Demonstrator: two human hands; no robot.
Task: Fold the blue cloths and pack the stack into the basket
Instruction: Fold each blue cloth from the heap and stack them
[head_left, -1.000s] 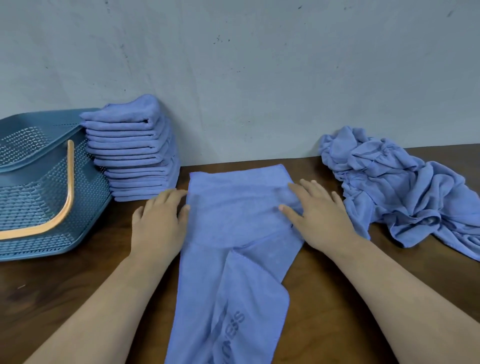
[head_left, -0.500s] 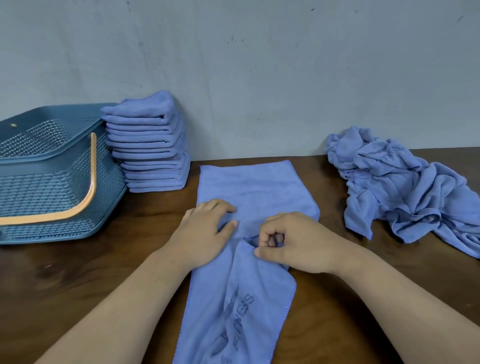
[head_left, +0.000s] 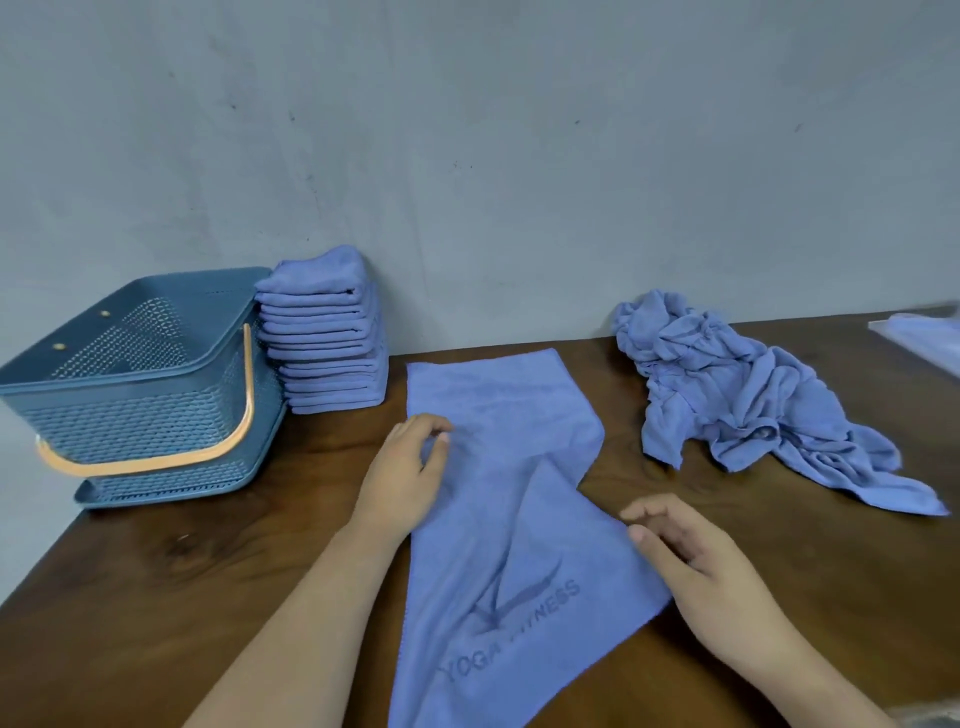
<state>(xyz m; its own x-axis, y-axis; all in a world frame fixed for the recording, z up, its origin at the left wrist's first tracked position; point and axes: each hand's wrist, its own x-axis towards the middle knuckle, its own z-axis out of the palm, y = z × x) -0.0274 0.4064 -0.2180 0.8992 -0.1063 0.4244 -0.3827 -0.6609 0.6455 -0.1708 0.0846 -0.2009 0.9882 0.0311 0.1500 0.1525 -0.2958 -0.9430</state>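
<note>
The fingers (head_left: 435, 422) of the left hand (head_left: 408, 483) are bent over the left edge of a blue towel (head_left: 498, 530) printed "YOGA FITNESS", thumb close to forefinger. Whether cloth is pinched between them cannot be told. The right hand (head_left: 698, 569), blurred, is laid with loose, spread fingers at the towel's right edge. The towel is spread lengthwise, partly doubled over, on the wooden table (head_left: 182, 571) at centre frame. A stack of folded blue cloths (head_left: 324, 343) is set at centre left, just beside the blue perforated basket (head_left: 140, 421) with its orange handle (head_left: 248, 384). A crumpled heap of blue cloths (head_left: 743, 400) is seen at the right.
</note>
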